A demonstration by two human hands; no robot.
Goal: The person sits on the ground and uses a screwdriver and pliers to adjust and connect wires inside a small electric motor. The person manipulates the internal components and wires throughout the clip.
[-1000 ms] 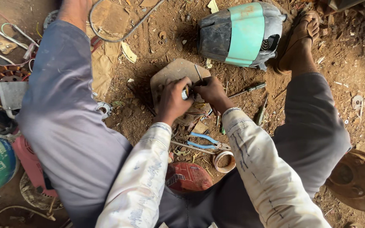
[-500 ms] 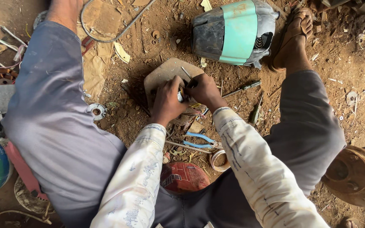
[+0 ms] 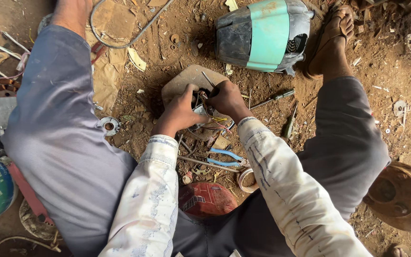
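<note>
Bare dirt floor (image 3: 396, 71), littered with scraps and wire ends, serves as the workplace, and the person sits on it with legs spread so that everything lies in the gap between the knees, within arm's reach. Largest of the things is a grey and teal motor housing (image 3: 262, 35), lying on its side just beyond the hands and near the sandalled foot (image 3: 331, 43). At the right edge rests a rusty round casing (image 3: 405, 195). A flat stone slab (image 3: 186, 81) lies under the work as a firm base. On it sits a small wired part (image 3: 203, 110), with red and yellow leads trailing toward the person. The left hand (image 3: 179, 112) is closed over its left side, pinning it to the slab, which seems meant to stop it from shifting. The right hand (image 3: 227, 100) is closed as well, fingers pinched at the top of the part among the wires; what exactly it grips I cannot tell. Blue-handled pliers (image 3: 227, 158) lie just below the hands, a roll of tape (image 3: 247, 180) beside them, and a screwdriver (image 3: 274, 98) to the right, all apparently kept close for quick pickup.
</note>
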